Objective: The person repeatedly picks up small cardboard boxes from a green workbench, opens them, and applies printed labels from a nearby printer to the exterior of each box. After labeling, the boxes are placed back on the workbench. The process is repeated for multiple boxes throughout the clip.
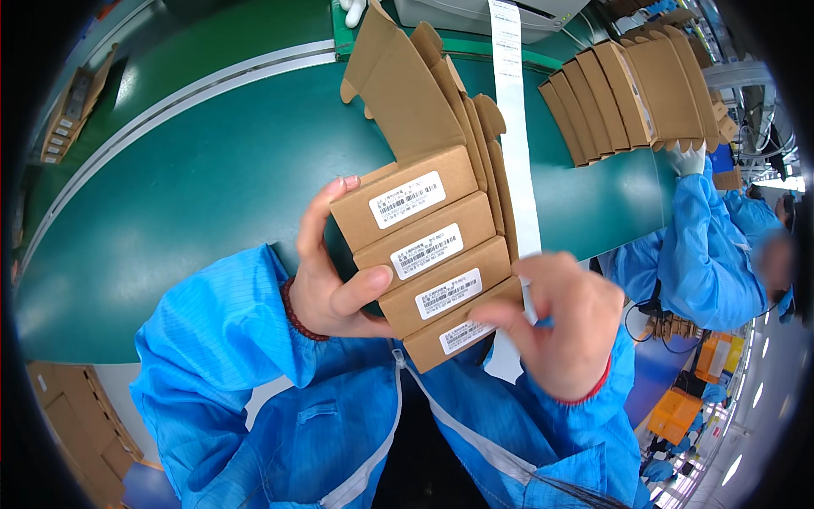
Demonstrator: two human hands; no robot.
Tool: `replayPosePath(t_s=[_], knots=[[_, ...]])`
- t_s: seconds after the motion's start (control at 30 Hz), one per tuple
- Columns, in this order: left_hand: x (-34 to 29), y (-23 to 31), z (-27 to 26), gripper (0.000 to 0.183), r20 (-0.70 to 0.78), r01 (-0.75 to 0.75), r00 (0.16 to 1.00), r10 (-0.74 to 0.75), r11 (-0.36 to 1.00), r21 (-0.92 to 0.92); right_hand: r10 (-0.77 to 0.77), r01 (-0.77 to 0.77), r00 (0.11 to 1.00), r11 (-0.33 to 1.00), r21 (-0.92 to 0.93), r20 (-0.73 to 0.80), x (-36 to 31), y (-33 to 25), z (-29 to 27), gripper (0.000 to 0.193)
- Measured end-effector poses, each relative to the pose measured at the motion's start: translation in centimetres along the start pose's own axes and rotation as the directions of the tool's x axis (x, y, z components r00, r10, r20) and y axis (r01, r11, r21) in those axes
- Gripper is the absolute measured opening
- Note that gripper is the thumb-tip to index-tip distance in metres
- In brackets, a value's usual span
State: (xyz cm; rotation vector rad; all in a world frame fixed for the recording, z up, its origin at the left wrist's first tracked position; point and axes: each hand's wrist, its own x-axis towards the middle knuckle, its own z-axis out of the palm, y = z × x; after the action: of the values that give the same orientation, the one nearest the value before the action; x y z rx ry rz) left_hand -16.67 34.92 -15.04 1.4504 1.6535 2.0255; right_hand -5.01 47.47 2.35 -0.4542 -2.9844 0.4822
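Landmark: white label strip (519,170), laid across the green surface (212,161) below a pale machine (483,13). Immediately left of the strip: four cardboard cartons (424,250), banked edge to edge and held up in front of the body, lower end overhanging the near edge of the surface. Long axis of each carton slanting up toward the strip; bank itself stepping downward and toward the strip. Left hand (339,263) clamped on the end of the bank farther from the strip, thumb across the labelled faces, fingers round the outer end. Right hand (564,318) nearer the strip and overlapping its line in this view, thumb on the white label (462,337) of the lowest carton, bent fingers beside that carton's end; firmness of that grip, cannot tell. Hands apart, with the bank between. Lid flaps (407,93) of the held cartons opened out toward the machine end of the strip; contents not visible. Right of the strip: second carton row (602,102), lids likewise open, contents hidden, with a co-worker's gloved hand (688,159) alongside. Far left of the strip: labelled carton group (64,127). Lower right of the strip: orange bin (674,414), contents too small to tell.
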Motion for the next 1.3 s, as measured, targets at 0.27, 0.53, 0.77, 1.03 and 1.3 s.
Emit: replayPosePath(t_s=[0.27, 0.53, 0.77, 1.03, 1.3], knots=[[0.1, -0.1, 0.3, 0.06, -0.003, -0.012, 1.0, 0.012, 1.0, -0.002, -0.16, 0.212, 0.957, 0.954, 0.21, -0.241, -0.3, 4.0, 1.6, 0.025], [0.1, -0.3, -0.3, 0.058, -0.026, -0.07, 0.997, 0.069, 0.997, -0.019, -0.238, 0.475, 0.863, 0.684, 0.554, -0.447, -3.1, 5.4, 7.1, 0.016], [-0.1, 0.4, -0.1, 0.057, -0.08, -0.106, 0.992, 0.102, 0.993, -0.044, -0.064, 0.445, 0.793, 0.739, 0.505, -0.605, -8.6, 3.8, 9.6, 0.019], [0.2, 0.2, -0.1, 0.046, -0.09, -0.212, 0.974, 0.209, 0.977, -0.019, -0.145, 0.454, 0.817, 0.759, 0.467, -0.559, -6.9, 4.4, 8.0, 0.016], [0.1, 0.4, -0.5, 0.055, -0.065, -0.144, 0.987, 0.146, 0.989, 0.041, -0.133, 0.09, 0.991, 0.76, 0.644, 0.019, 1.3, 5.2, 3.9, 0.062]])
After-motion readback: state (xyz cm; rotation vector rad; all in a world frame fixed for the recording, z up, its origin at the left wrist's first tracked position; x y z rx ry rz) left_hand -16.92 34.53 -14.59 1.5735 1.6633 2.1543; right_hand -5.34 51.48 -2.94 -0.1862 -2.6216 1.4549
